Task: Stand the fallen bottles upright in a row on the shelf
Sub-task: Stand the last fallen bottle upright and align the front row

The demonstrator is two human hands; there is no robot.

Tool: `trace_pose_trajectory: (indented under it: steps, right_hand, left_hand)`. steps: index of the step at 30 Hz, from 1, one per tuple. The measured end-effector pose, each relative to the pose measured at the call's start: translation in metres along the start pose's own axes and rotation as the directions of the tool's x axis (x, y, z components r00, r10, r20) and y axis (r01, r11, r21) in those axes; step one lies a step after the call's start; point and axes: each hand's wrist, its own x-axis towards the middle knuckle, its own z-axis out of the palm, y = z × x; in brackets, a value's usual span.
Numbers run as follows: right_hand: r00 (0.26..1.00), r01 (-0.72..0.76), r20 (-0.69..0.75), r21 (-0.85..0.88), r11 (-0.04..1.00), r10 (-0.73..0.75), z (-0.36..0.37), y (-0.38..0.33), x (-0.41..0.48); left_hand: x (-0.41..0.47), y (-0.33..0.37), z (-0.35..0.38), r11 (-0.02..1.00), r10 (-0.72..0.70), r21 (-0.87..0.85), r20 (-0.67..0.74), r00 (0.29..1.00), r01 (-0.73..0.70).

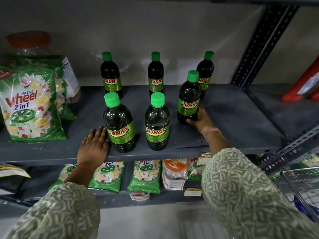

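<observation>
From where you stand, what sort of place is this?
Most likely a supermarket or grocery aisle. A grey metal shelf holds identical green-capped Sunny bottles, detergent packets are stocked in multiples beside and below, and yellow price tags sit on the shelf edges.

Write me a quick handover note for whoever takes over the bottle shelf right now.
Left hand: flat on the shelf, open, beside the front-left bottle.
Right hand: gripping the base of the right bottle, which is upright but sits between the two rows.
Done: all six bottles stand upright; three along the back, including the back-right bottle, and two in front, the second being the front-middle bottle.
Left: probably draw the held bottle forward into line with the front two, then let go.
</observation>
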Motion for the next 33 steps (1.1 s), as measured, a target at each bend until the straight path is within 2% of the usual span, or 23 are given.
trace_pose_trajectory:
  steps: [4,12,20,25,28,33]
  right_hand:
    - [1.000,0.008,-0.015,0.088,0.996,-0.007,0.002,0.000,-0.007]
    - [0.993,0.048,-0.114,0.118,0.992,-0.034,0.012,0.001,-0.009]
    - [0.966,0.075,-0.248,-0.015,0.997,-0.077,0.020,-0.001,-0.009]
    - [0.964,0.050,-0.259,-0.048,0.998,-0.061,0.020,-0.004,-0.019]
    - [0.970,0.062,-0.233,-0.011,0.998,-0.063,0.019,0.001,-0.047]
    - [0.978,0.084,-0.188,-0.044,0.995,-0.091,0.013,0.012,-0.094]
  left_hand:
    - [0.001,-0.002,0.001,1.000,0.009,0.005,0.000,1.000,-0.009]
    - [0.004,-0.002,0.002,0.999,0.012,0.035,0.004,1.000,-0.012]
    - [0.002,-0.004,0.002,0.999,0.024,0.042,0.000,1.000,-0.024]
    - [0.003,-0.002,0.001,1.000,0.009,0.030,-0.012,1.000,-0.008]
    - [0.003,-0.002,0.002,1.000,0.007,0.024,-0.005,1.000,-0.007]
    - [0.004,-0.003,0.005,1.000,0.007,0.015,-0.019,1.000,-0.007]
